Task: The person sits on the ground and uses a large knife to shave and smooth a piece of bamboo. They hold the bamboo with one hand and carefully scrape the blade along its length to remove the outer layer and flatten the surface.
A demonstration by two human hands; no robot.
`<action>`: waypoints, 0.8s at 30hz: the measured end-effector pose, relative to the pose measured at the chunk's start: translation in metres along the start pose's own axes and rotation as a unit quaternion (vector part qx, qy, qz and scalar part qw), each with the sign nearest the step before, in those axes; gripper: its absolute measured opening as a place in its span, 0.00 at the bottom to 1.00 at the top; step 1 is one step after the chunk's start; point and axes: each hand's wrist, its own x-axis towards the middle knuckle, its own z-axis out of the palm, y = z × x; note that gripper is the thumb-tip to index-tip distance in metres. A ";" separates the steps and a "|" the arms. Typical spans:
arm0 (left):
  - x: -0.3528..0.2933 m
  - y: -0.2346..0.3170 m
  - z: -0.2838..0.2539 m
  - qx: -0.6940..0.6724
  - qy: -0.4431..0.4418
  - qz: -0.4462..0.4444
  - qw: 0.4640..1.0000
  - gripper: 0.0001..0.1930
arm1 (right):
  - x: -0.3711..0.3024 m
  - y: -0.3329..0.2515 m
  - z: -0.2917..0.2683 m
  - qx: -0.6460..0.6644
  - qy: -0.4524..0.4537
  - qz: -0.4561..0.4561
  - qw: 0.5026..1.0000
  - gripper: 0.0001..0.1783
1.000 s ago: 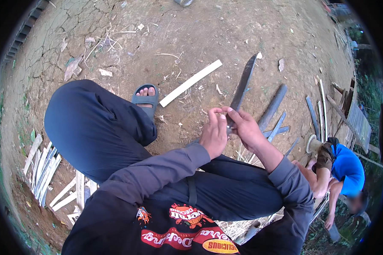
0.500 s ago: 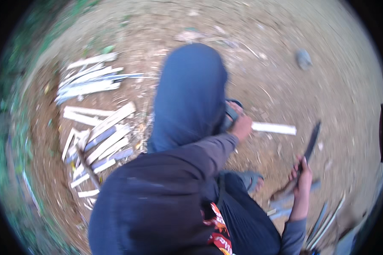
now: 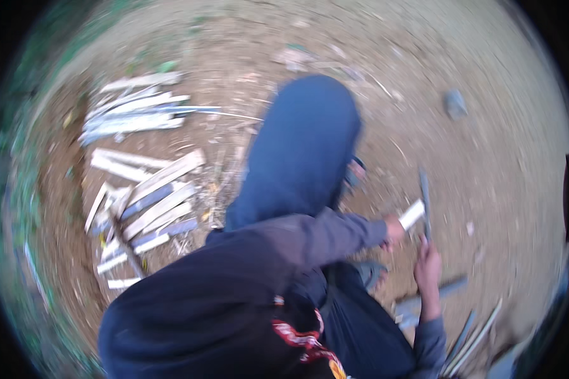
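Grasping one end of a pale, flat strip (image 3: 413, 215), the left hand (image 3: 393, 231) points it up and to the right, over the bare ground. Just beside it, the right hand (image 3: 427, 262) is closed around the handle end of a long knife (image 3: 425, 189), its dark blade upright in the view; the strip's far end lies next to the blade, though I can't tell whether they touch. Beyond the right wrist, a grey-blue length (image 3: 452, 287) lies on the soil. Nearer the body are a sandal (image 3: 368, 273) and a raised knee (image 3: 306, 139) in dark trousers. Red, white and orange print (image 3: 297, 336) shows on the shirt front, too blurred and folded to read. Farther left lie an upper bundle of strips (image 3: 133, 117) and a looser lower heap (image 3: 164, 205); a grey lump (image 3: 455, 104) sits at upper right.
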 end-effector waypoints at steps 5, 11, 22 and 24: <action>-0.116 0.019 -0.040 -0.249 -0.027 -0.037 0.967 0.11 | -0.008 -0.031 0.011 -0.048 -0.058 -0.093 0.993 0.20; -0.125 0.011 -0.021 -0.226 0.038 -0.051 0.972 0.09 | -0.036 -0.020 0.034 0.000 -0.109 -0.142 0.984 0.17; -0.128 0.010 -0.007 -0.250 -0.008 -0.076 0.965 0.12 | -0.031 0.028 0.064 -0.016 -0.085 -0.125 0.988 0.16; -0.127 0.009 -0.005 -0.232 0.007 -0.084 0.969 0.12 | -0.036 0.034 0.068 -0.003 -0.063 -0.148 0.987 0.15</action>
